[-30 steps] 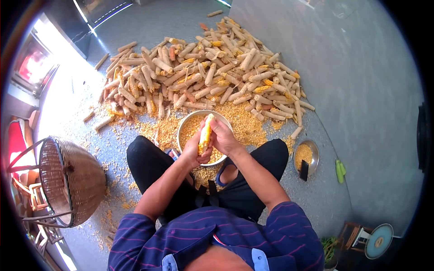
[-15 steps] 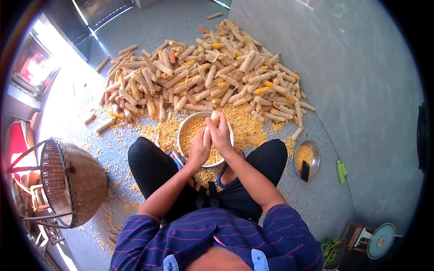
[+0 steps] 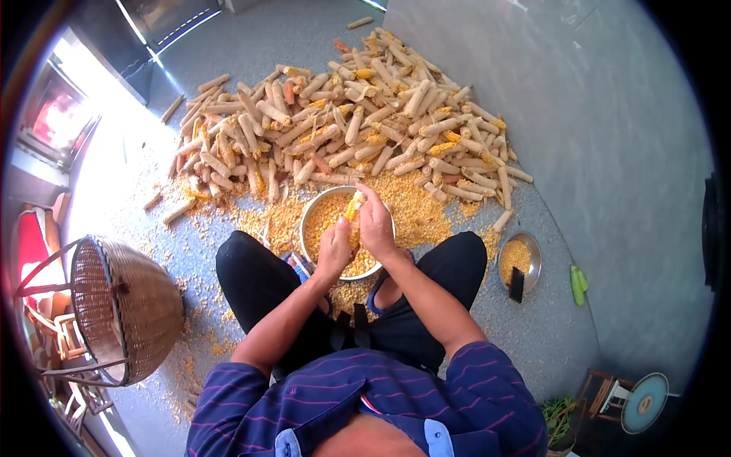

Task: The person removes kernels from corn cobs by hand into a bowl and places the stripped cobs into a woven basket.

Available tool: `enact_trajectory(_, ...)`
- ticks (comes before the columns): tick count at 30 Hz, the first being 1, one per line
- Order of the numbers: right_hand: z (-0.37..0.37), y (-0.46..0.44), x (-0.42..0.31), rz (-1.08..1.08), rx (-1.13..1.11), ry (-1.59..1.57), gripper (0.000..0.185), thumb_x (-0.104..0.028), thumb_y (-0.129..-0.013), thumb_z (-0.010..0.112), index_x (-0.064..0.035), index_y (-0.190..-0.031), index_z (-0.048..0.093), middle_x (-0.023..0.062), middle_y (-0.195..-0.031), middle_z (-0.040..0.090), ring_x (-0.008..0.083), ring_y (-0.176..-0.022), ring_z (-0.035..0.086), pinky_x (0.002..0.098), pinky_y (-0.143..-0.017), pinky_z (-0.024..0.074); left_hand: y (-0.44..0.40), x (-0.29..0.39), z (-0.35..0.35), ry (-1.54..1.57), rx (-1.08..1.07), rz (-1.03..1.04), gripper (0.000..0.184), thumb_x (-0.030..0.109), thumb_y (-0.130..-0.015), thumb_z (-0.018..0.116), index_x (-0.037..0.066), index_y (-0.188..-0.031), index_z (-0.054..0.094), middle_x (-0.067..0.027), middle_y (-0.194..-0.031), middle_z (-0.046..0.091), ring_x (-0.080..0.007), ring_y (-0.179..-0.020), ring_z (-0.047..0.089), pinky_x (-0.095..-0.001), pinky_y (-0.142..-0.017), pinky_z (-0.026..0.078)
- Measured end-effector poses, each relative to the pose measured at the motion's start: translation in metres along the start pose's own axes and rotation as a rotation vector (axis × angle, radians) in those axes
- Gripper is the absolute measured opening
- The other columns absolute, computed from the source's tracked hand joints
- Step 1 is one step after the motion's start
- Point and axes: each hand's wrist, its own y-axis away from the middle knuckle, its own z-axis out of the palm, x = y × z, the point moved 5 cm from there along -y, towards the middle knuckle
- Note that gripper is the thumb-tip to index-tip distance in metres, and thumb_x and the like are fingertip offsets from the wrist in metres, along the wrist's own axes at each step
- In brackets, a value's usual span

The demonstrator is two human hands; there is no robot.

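Note:
Between my hands is a corn cob [image 3: 354,207], partly covered with yellow kernels and tilted over a round bowl [image 3: 307,247] of loose kernels. My left hand [image 3: 333,247] is closed around its lower part, the thumb lying on the cob. My right hand [image 3: 375,226] grips it from the right side, fingers near the upper end. The hands partly hide the cob and the kernels in the bowl. Loose kernels [image 3: 415,213] lie on the floor around the bowl, which stands between my feet.
A large pile of cobs [image 3: 327,122] lies beyond the bowl. On the left a wicker basket [image 3: 145,312] rests on its side. To the right are a metal bowl [image 3: 536,263] with kernels and a dark phone-like object [image 3: 516,285], green pods [image 3: 579,285] and a round-dialled scale [image 3: 644,404].
Both hands have shifted and turned on the cob. Half a second ago they covered most of it; now more of its yellow side shows between them.

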Motion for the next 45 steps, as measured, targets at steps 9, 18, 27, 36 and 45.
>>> enact_trajectory(9, 0.016, -0.008, 0.026, 0.2, -0.22, -1.097, 0.02, -0.004, -0.095, 0.05, -0.0057, -0.115, 0.046, 0.0095, -0.096, 0.059, 0.0166, -0.088, 0.061, 0.0281, -0.081, 0.0512, 0.001, 0.025, -0.004, -0.831, -0.021, 0.353, 0.056, 0.036, -0.085, 0.064, 0.006, -0.13, 0.052, -0.0248, -0.075, 0.065, -0.0371, -0.071, 0.066, -0.0463, -0.059, 0.05)
enact_trajectory(18, 0.02, 0.001, 0.017, 0.308, -0.193, -1.227, 0.032, -0.009, -0.092, 0.061, -0.0077, -0.119, 0.043, 0.0103, -0.102, 0.059, 0.0154, -0.088, 0.059, 0.028, -0.077, 0.0511, -0.014, 0.015, -0.017, -0.773, -0.077, 0.279, 0.047, 0.036, -0.08, 0.068, 0.003, -0.114, 0.062, -0.0218, -0.072, 0.066, -0.0347, -0.064, 0.066, -0.0421, -0.057, 0.05)
enact_trajectory(27, 0.038, 0.003, 0.045, 0.099, -0.046, -0.835, 0.027, -0.008, -0.09, 0.063, -0.008, -0.107, 0.042, 0.0065, -0.096, 0.057, 0.0083, -0.077, 0.056, 0.0213, -0.067, 0.0457, 0.001, 0.013, -0.004, -1.03, -0.042, 0.2, 0.037, 0.029, -0.077, 0.068, 0.0, -0.101, 0.066, -0.0224, -0.072, 0.065, -0.0396, -0.07, 0.065, -0.0495, -0.067, 0.052)
enact_trajectory(36, 0.016, -0.006, 0.028, 0.243, -0.217, -1.166, 0.016, -0.012, -0.097, 0.05, -0.0038, -0.11, 0.05, 0.0119, -0.095, 0.061, 0.023, -0.087, 0.063, 0.037, -0.085, 0.0512, -0.007, 0.026, -0.01, -0.692, -0.17, 0.158, 0.047, 0.033, -0.074, 0.072, -0.002, -0.105, 0.064, -0.0257, -0.077, 0.066, -0.0404, -0.074, 0.066, -0.0476, -0.069, 0.052)
enact_trajectory(45, 0.025, 0.002, 0.03, 0.107, -0.041, -0.55, 0.048, -0.006, -0.085, 0.067, -0.0037, -0.125, 0.041, 0.006, -0.099, 0.057, 0.011, -0.088, 0.056, 0.025, -0.078, 0.0477, -0.005, 0.012, -0.008, -1.08, 0.087, 0.387, 0.04, 0.028, -0.077, 0.07, 0.003, -0.108, 0.062, -0.0189, -0.073, 0.067, -0.034, -0.07, 0.067, -0.0446, -0.062, 0.052)
